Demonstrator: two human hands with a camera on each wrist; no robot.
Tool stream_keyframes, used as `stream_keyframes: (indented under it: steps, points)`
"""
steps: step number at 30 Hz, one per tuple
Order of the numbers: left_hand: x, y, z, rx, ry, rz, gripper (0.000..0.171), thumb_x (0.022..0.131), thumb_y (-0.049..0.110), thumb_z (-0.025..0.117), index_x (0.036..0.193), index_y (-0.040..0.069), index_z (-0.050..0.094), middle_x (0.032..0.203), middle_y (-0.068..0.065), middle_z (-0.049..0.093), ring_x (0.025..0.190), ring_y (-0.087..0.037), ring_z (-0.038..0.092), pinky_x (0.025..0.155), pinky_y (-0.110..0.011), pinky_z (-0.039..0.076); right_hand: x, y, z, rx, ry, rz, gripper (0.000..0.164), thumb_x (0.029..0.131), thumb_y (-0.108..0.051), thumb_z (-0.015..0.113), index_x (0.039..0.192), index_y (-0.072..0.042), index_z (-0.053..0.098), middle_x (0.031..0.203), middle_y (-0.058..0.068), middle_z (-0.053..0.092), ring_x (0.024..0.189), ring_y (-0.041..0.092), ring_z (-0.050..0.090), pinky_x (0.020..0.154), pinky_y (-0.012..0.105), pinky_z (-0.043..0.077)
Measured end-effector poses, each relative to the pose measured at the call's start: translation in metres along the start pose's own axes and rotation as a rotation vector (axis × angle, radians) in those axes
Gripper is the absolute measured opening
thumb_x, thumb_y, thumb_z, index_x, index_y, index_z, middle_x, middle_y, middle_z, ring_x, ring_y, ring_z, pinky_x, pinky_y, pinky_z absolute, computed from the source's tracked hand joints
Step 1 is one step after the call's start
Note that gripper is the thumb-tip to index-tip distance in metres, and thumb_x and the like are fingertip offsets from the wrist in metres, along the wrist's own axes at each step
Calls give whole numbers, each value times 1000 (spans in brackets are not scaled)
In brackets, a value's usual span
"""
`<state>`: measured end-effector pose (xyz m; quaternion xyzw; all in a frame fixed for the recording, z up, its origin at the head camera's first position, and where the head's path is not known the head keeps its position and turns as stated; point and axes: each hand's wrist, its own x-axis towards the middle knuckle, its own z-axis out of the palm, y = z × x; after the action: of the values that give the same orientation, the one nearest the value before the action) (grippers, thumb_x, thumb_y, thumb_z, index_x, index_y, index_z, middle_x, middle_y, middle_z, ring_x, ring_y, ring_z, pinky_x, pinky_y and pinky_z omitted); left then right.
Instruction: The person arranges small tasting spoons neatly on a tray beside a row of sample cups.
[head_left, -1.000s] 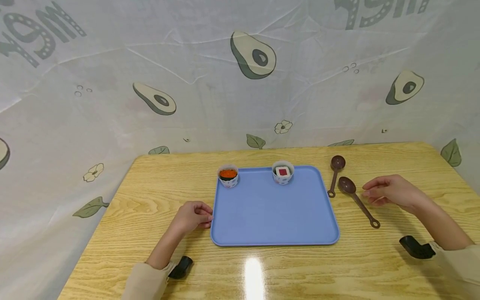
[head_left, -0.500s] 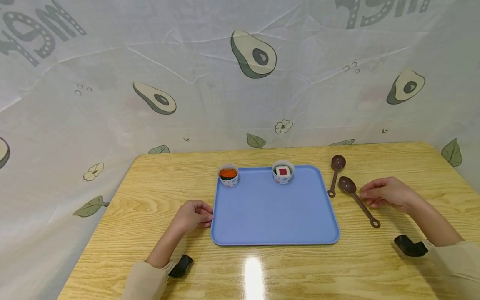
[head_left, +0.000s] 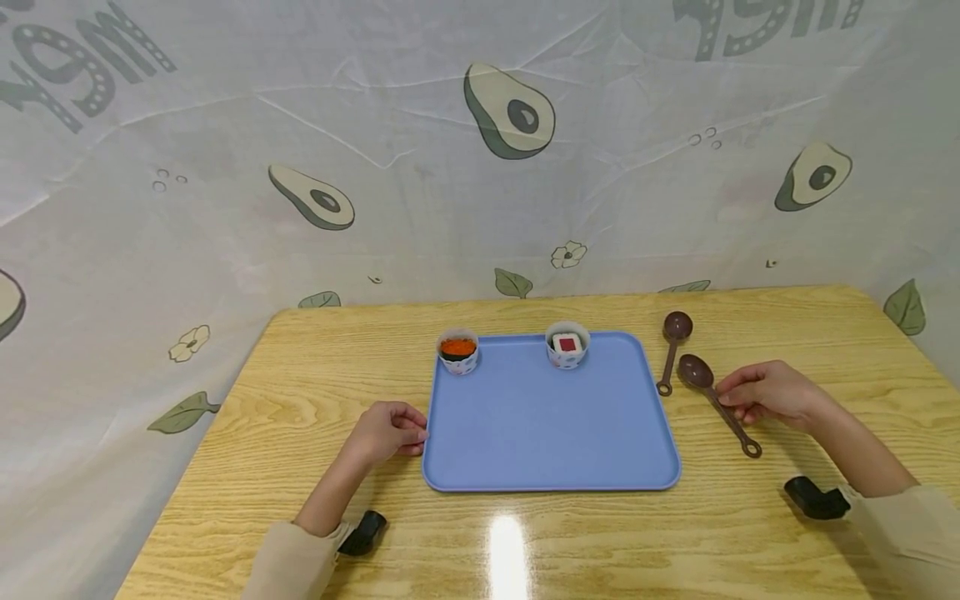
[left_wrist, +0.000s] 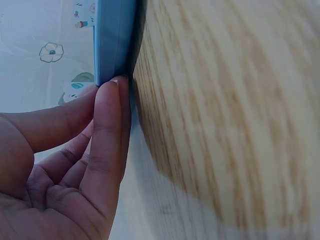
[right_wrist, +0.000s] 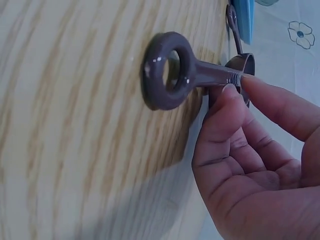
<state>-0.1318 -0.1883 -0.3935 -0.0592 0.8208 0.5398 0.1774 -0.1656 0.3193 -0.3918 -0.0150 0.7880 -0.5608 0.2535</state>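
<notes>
In the head view my left hand [head_left: 386, 433] is at the left edge of a blue tray [head_left: 547, 425]. The left wrist view shows its thumb and fingertips pinching the tray's rim [left_wrist: 112, 45]. My right hand [head_left: 772, 393] is beside the tray's right side, its thumb and index finger pinching the handle of the larger brown measuring spoon [head_left: 696, 372]. That spoon's ring end [right_wrist: 150, 75] faces the camera in the right wrist view, close to the table. A smaller brown measuring spoon [head_left: 677, 327] lies just beyond, along the tray's right edge.
At the tray's back left corner stands a paper cup [head_left: 459, 363] holding orange-topped sushi [head_left: 457, 347]. Another paper cup [head_left: 567, 361] near the back right holds a white piece with a red centre [head_left: 567, 343]. A patterned cloth [head_left: 420, 208] hangs behind the wooden table [head_left: 337, 358].
My right hand has moved left and slightly towards me, from beside the larger measuring spoon onto its handle. The left hand has stayed at the tray's edge.
</notes>
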Motion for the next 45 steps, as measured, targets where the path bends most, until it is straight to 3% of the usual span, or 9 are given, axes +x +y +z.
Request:
stream_keyframes:
  steps: [8, 18, 31, 45]
  points:
    - [1, -1, 2, 6, 15, -7, 10, 82, -11, 60, 92, -11, 58, 72, -12, 57, 60, -16, 61, 59, -30, 56, 2, 9, -4, 52, -64, -55, 12, 85, -1, 58, 94, 4, 63, 77, 7, 60, 62, 14, 57, 53, 25, 53]
    - [2, -2, 2, 4, 25, -9, 10, 82, -11, 59, 92, -12, 58, 71, -11, 57, 60, -16, 61, 59, -30, 56, -1, 3, 2, -27, -3, -13, 20, 87, 3, 53, 103, 15, 55, 81, 7, 59, 64, 14, 56, 55, 27, 53]
    - [3, -3, 2, 0, 17, 10, 9, 82, -12, 59, 91, -12, 58, 70, -11, 57, 59, -15, 60, 58, -29, 56, -3, 2, 0, 20, -24, -29, 16, 86, 5, 54, 100, 12, 58, 83, 7, 59, 64, 15, 57, 55, 26, 52]
    - [2, -4, 2, -11, 18, 2, 10, 82, -13, 59, 91, -13, 58, 70, -10, 57, 58, -15, 60, 58, -29, 56, -7, -4, -2, -7, -14, -34, 20, 87, 4, 53, 104, 14, 55, 87, 6, 59, 66, 15, 57, 58, 28, 53]
